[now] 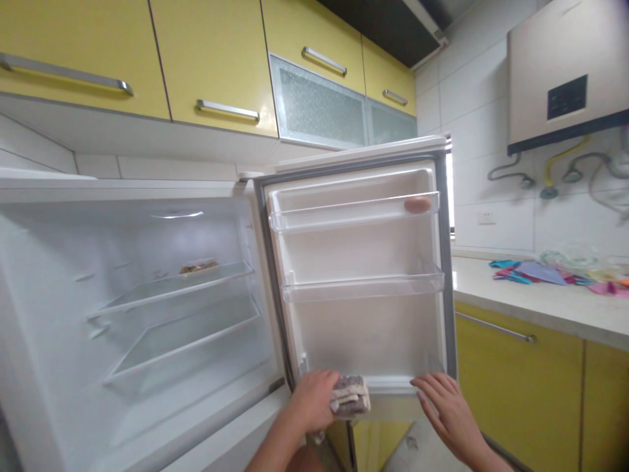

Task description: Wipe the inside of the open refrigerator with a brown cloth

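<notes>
A fridge door [358, 334] stands swung open in front of me, its inner side facing me. At its lower edge, my left hand [317, 396] is closed around a folded grey and white cloth [350, 395], which lies against the bottom of the door. My right hand [445, 406] is at the door's lower right corner, fingers stretched out and slightly bent, fingertips at the bottom rack's edge. Whether they press on it I cannot tell. Above are two clear door racks, the middle rack [363, 288] and the top rack [344, 215], which holds a brownish oval item [417, 205].
Left is the fridge interior [59, 328] with two glass shelves; a small brown item [198, 266] lies on the upper one. Yellow cabinets [211, 59] hang overhead. On the right, a counter [476, 282] carries colourful cloths [535, 271] below a water heater [570, 72].
</notes>
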Available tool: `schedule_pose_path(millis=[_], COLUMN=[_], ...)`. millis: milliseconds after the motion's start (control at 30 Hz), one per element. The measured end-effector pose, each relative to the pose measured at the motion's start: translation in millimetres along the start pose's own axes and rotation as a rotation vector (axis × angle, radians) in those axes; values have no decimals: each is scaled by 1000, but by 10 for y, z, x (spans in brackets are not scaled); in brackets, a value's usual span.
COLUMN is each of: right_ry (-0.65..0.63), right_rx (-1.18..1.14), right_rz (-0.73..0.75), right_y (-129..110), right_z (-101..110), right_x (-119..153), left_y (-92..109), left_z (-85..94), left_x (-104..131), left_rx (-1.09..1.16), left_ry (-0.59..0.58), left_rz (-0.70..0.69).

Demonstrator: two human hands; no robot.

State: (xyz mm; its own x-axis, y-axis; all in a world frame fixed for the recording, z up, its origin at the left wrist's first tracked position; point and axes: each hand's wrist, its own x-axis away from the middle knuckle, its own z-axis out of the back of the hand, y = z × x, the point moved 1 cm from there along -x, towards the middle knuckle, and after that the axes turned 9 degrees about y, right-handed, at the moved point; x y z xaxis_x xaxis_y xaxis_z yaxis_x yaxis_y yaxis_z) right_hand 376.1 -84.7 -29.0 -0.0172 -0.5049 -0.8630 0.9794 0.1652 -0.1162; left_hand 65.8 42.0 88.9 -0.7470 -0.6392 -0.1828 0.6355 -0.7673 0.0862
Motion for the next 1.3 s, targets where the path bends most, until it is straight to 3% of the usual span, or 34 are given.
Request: schedule_pose_path(millis=[100,167,300,367,500,700,967,1133,1300], right_ry=[-11,3,3,-10,-5,36,92,187,136], right_rx=[8,6,-17,-25,-33,-97,-294,-599,-915], right_rz=[13,16,9,-12,-66,-135,-326,-538,-748], right_y=[-9,-22,-60,-83,-113,-74,23,183,206], right_z=[12,26,53,59,31,-63,-60,-26,90], right_x=[-24,-46,-88,-96,-74,-41,-68,-77,-63], left_y=[-224,-236,-24,100,180,199,609,882,1221], left_z=[113,107,20,17,141,240,-4,-166,-259], left_x=[78,97,128,139,64,-310,-695,-806,-976], left_rx=[45,15,-200,-253,-204,-104,33,100,173], left_ry=[-60,-48,50,35,-52,-200,-269,-249,-277], left_rz=[12,22,193,243,200,112,86,33,-4])
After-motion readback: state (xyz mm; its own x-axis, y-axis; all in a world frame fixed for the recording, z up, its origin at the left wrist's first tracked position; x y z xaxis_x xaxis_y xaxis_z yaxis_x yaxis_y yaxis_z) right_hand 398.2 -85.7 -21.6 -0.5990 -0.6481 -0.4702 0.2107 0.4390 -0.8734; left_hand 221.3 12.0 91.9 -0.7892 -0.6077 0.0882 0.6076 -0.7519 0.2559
